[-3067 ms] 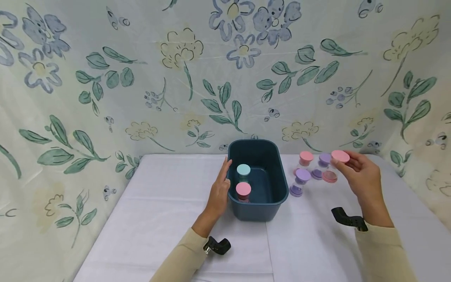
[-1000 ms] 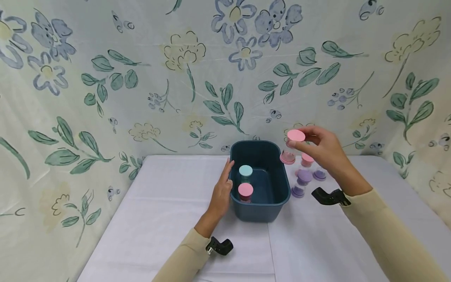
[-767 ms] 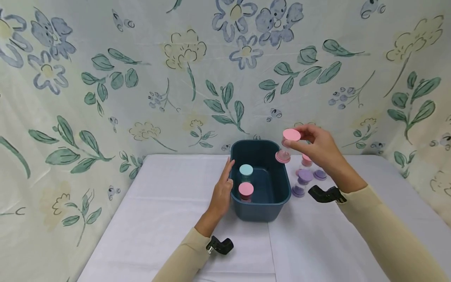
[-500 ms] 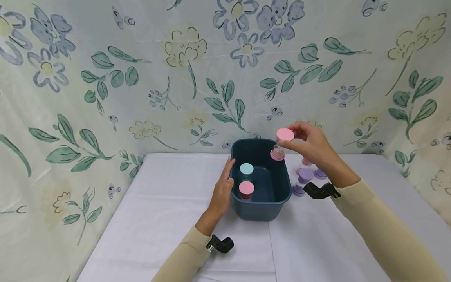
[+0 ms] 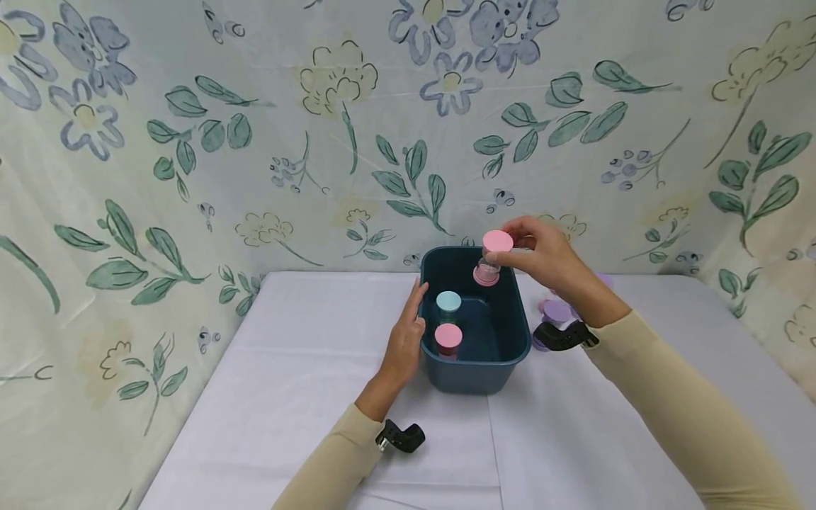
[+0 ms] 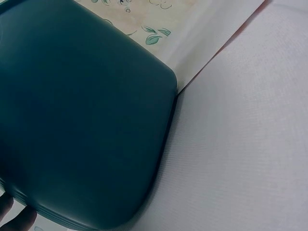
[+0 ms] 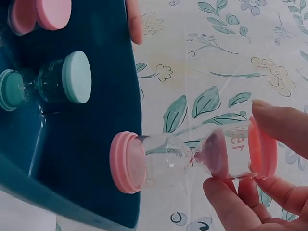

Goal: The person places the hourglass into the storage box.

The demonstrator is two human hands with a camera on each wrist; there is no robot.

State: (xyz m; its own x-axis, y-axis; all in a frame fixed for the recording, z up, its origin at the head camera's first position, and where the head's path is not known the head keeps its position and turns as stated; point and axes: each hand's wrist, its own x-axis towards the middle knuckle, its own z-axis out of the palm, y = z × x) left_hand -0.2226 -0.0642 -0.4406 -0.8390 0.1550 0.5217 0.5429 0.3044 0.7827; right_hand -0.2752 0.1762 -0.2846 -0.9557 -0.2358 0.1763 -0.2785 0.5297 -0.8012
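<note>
right hand (image 5: 542, 251) pinching hourglass (image 7: 215, 153), seemingly over bin (image 5: 473, 378)

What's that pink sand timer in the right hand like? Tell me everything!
The pink sand timer has two round pink caps, clear, glassy-looking bulbs, a narrow waist and small red markings. Pinkish sand sits in its upper bulb. Roughly upright, it hangs over the dark teal bin, pinched near the top by the right hand.

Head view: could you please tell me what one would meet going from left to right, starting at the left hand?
Left hand against the bin, teal-capped hourglass inside it, pink-capped hourglass gripped by the right hand, purple-capped hourglass to the right of the bin.
</note>
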